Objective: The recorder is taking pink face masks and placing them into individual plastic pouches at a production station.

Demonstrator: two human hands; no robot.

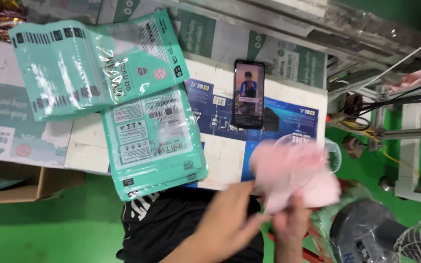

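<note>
Masks, a pink bundle (293, 175), sit pinched between my left hand (230, 219) and right hand (291, 226), at five o'clock from the phone (249, 94). Loose grip could spill them; teal pouches (154, 141) at nine o'clock overhang the edge.

A bundle of pale pink masks (293, 175) is blurred with motion, so its edges and count cannot be told. It looks soft, thin and layered, a flat stack slightly bent, tilted up toward the right. It is held in the air just off the near edge of the worktop (225, 160), gripped at its lower left side between the left hand (230, 221) and the right hand (291, 229).
</note>
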